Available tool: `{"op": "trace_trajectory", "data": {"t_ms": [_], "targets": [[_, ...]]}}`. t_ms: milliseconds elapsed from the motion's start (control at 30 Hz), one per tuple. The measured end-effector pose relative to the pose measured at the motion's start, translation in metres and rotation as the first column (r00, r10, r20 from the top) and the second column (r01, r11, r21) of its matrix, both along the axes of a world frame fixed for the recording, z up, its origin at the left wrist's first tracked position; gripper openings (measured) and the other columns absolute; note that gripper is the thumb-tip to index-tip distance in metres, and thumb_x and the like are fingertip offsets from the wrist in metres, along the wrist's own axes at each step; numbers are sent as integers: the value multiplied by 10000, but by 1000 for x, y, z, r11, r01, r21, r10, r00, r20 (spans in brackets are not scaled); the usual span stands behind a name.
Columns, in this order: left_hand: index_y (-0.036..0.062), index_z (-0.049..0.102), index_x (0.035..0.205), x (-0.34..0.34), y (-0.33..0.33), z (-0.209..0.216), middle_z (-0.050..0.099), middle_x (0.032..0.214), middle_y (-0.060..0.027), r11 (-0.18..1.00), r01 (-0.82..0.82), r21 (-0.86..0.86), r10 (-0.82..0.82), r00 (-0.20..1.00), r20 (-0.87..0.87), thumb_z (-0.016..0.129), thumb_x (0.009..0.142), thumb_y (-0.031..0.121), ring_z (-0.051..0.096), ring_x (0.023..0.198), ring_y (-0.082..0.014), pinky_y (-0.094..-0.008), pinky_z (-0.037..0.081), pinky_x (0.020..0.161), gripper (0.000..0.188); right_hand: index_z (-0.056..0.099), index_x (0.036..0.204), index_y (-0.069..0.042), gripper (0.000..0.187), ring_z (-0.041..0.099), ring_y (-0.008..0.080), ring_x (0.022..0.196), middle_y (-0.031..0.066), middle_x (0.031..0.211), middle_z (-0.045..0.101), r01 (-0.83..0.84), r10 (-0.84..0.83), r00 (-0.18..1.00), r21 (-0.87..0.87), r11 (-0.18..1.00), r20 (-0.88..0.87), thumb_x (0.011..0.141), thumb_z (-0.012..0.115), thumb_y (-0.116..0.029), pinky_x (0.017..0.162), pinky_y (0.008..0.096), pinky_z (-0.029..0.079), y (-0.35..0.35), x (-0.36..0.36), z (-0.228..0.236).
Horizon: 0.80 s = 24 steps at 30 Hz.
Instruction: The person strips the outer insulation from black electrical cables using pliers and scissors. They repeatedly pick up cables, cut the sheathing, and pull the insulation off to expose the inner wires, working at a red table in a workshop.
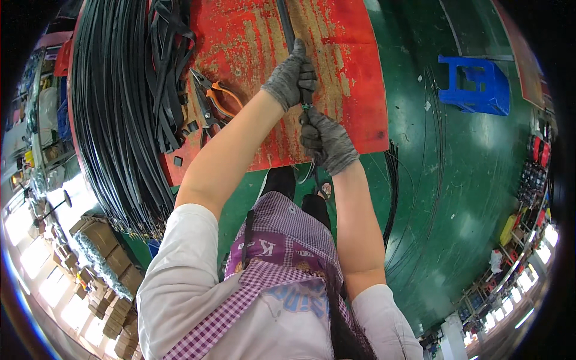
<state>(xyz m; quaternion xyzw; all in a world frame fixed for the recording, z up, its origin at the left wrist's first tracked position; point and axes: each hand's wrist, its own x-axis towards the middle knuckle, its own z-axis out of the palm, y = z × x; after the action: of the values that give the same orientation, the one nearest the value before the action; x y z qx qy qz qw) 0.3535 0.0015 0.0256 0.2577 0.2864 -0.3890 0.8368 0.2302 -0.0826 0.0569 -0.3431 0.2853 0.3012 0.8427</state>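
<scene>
Both of my hands wear grey knitted gloves. My left hand (292,78) is closed around a long black strip (285,23) that runs off toward the far edge of the red table (358,90). Just nearer to me, my right hand (328,141) is closed on the lower part of the same strip, close to the table's front edge. A small greenish bit shows on the strip between the two hands. Below the right hand hangs a thin dark end with a pale loop. Orange-handled pliers (211,86) and a dark-handled cutting tool (205,111) lie left of my left forearm.
A thick bundle of long black strips (111,102) covers the table's left side, with a looped bunch (168,66) beside it. Thin black cables (391,186) hang at the right front corner. A blue plastic stool (477,85) stands on the green floor. Cardboard boxes (99,237) are at left.
</scene>
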Motion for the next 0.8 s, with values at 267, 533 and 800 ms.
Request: {"op": "trace_trajectory", "data": {"t_ms": [267,533,800], "targets": [[153,340,551,-3,-5,21,251,448,64,999,37,13,-37,999,-15,524,736,450,227,367,-59,-194,236,305,395,517,767,-88,262,349,71,365,-29,506,422,79,-71,997,-440,895,33,808,474,-343,338,219,265,15,5,12],[80,467,729,-19,5,-50,505,626,-51,868,23,497,-332,770,544,463,807,384,471,519,-167,-278,423,497,315,517,812,-44,264,438,147,463,39,540,454,396,328,827,-887,238,457,825,443,-296,421,286,348,27,15,-20],[21,454,864,30,-2,41,540,836,-142,994,46,99,-64,980,187,421,839,302,520,726,-172,-308,479,625,284,520,722,-87,274,365,80,378,-34,473,402,153,-151,988,-173,973,25,819,454,-334,348,214,282,1,5,20]]}}
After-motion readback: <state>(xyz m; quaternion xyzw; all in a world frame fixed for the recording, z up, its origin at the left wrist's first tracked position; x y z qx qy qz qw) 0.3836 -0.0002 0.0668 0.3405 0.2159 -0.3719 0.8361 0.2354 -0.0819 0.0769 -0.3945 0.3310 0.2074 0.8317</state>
